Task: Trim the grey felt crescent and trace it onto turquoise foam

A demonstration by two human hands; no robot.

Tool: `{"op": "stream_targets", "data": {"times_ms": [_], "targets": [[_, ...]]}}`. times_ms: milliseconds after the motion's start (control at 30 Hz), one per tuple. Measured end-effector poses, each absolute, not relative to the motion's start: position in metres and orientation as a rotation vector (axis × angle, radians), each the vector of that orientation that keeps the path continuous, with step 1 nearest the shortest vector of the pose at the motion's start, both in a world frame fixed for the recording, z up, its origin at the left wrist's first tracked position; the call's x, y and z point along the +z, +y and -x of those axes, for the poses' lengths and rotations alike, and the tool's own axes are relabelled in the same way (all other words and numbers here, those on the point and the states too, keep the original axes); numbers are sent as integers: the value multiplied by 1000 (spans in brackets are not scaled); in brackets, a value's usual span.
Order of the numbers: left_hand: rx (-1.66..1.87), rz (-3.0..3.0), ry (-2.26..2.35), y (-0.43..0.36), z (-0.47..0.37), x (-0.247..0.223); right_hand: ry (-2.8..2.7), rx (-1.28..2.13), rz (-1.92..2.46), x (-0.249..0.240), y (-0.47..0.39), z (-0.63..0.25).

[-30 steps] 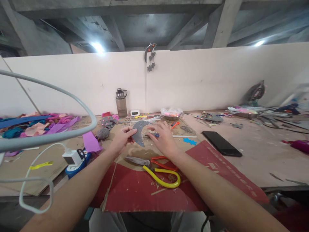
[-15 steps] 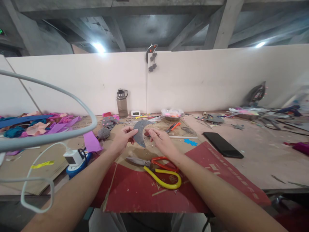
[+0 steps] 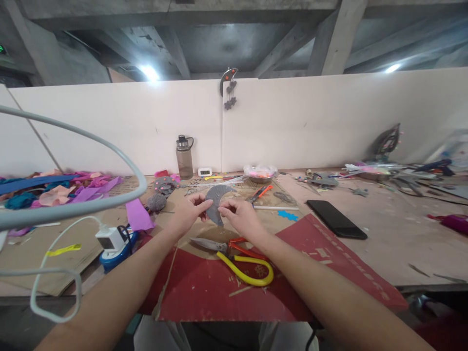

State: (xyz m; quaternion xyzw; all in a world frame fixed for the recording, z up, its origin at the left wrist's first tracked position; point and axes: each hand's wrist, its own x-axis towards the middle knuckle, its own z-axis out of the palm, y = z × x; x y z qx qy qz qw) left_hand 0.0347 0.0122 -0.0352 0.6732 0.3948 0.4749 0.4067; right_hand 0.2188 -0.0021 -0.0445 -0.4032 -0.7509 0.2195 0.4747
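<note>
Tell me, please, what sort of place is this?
Probably a craft workshop: coloured scraps lie heaped at the left, big scissors rest on cardboard, and the left hand holds a grey crescent.

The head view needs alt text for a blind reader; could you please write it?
A person's left hand and right hand hold a gray crescent. Scissors lie nearer, on cardboard; a black phone lies further right.

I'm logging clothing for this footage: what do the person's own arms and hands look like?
The left hand and right hand are ungloved. Both forearms are bare, with no sleeves, watch or bracelet visible. Pale trousers show below.
</note>
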Motion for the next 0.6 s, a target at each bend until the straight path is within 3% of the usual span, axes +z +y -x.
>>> {"op": "stream_targets", "data": {"times_ms": [600], "targets": [[1314, -1558, 969, 28, -17, -37, -1449, 423, 919, -27, -5, -241]]}}
